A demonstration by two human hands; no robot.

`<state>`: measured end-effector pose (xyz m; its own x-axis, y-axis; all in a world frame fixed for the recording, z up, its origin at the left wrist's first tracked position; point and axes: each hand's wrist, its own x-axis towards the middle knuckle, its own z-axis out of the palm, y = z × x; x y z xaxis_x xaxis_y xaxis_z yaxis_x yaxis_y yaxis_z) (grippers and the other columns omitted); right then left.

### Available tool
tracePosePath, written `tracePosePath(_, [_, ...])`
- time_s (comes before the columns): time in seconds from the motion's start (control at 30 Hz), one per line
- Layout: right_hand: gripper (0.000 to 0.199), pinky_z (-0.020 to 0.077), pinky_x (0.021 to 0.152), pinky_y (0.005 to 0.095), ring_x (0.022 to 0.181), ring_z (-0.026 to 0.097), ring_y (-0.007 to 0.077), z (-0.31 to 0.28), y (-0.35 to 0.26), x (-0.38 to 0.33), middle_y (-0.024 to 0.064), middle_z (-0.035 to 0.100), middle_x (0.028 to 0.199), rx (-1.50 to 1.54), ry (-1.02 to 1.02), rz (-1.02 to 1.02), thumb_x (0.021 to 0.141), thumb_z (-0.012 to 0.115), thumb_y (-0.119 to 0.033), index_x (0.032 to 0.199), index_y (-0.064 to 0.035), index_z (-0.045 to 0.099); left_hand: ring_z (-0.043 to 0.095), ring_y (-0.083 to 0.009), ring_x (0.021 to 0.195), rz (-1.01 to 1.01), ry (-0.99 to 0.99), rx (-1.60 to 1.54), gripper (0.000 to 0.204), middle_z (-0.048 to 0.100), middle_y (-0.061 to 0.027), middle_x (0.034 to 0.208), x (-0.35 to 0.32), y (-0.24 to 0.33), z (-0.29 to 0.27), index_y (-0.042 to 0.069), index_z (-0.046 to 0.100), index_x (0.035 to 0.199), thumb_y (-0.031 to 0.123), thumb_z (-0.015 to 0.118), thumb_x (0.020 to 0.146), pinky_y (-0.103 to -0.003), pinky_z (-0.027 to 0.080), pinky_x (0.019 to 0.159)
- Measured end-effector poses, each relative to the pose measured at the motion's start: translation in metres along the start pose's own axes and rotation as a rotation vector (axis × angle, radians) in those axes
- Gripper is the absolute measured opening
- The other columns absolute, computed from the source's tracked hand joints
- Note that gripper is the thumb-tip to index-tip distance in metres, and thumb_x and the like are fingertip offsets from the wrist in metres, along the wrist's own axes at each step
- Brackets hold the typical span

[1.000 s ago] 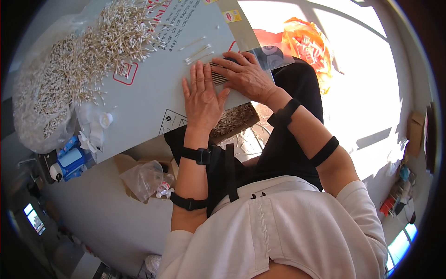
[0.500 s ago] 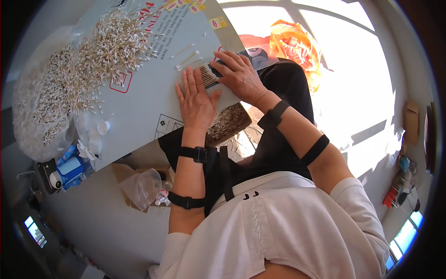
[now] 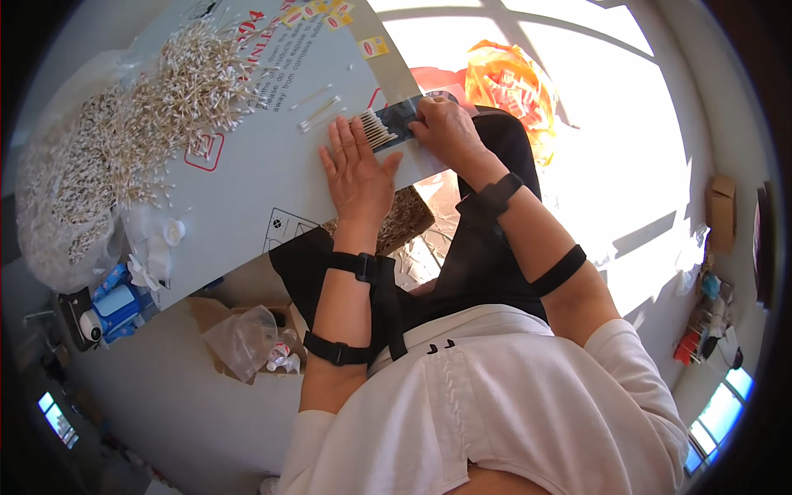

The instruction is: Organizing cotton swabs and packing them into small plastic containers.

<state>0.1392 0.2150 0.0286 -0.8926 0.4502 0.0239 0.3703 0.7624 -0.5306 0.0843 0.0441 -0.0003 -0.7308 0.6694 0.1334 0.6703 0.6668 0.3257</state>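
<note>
A row of cotton swabs (image 3: 377, 130) lies side by side on the grey tabletop, its white tips toward my right hand. Part of the row is within a flat, dark and clear plastic packet (image 3: 403, 113). My left hand (image 3: 360, 175) rests flat with its fingers outstretched over the left end of the row. At the table's right edge, my right hand (image 3: 452, 136) has its fingers curled around the packet's far end; the fingertips are partly hidden. A few loose swabs (image 3: 322, 114) lie just beyond my left fingertips.
A large heap of cotton swabs (image 3: 198, 74) spills from a clear bag (image 3: 41, 239) at the left. Small yellow labels (image 3: 374, 46) lie at the far edge. A blue tape dispenser (image 3: 115, 309) stands front left. Below are a box of swabs (image 3: 408, 219) and an orange bag (image 3: 516, 95).
My right hand has shifted right, from lying spread on the packet beside the swabs to gripping its outer end. More of the dark packet shows. My left hand stays on the swabs.
</note>
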Motion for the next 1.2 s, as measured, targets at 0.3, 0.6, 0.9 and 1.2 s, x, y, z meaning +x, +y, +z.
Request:
tracePosePath(0.3, [0.010,0.0575,0.065,0.0405,0.078,0.072,0.0302,-0.016,-0.041,0.024,0.0119,0.071,0.079,-0.444,-0.285,-0.171,0.079,0.064,-0.012,0.083,-0.0083,0.073,0.017,-0.0372,0.147,0.022,0.029,0.063,0.085,0.020,-0.0241,0.157,0.011,0.019,0.012,-0.001,0.017,0.152,0.049,0.054,0.093,-0.055,0.012,0.117])
tracePosePath(0.6, [0.022,0.0558,0.072,0.0409,0.085,0.071,0.0300,-0.015,-0.029,0.040,0.0132,0.072,0.086,-0.294,-0.274,0.131,0.073,0.068,-0.020,0.091,-0.0078,0.072,0.017,-0.0356,0.148,-0.019,0.108,0.088,0.086,0.026,-0.0242,0.155,0.011,0.025,0.020,-0.003,0.023,0.150,0.054,0.052,0.093,-0.055,0.012,0.117])
tracePosePath(0.9, [0.035,0.0536,0.075,0.0398,0.084,0.070,0.0311,-0.007,0.012,0.049,0.0147,0.072,0.088,0.019,-0.288,0.225,0.067,0.071,-0.030,0.092,-0.0062,0.069,0.015,-0.0354,0.148,-0.009,0.054,0.050,0.084,0.024,-0.0248,0.156,0.016,0.029,0.019,-0.006,0.023,0.149,0.054,0.047,0.096,-0.054,0.009,0.118])
tracePosePath(1.2, [0.033,0.0536,0.076,0.0403,0.083,0.069,0.0331,-0.008,0.012,0.043,0.0150,0.071,0.085,0.030,-0.254,0.211,0.068,0.069,-0.030,0.091,-0.0061,0.069,0.019,-0.0342,0.148,0.061,0.060,-0.001,0.082,0.029,-0.0235,0.154,0.008,0.036,0.016,-0.006,0.026,0.148,0.050,0.052,0.094,-0.055,0.013,0.117])
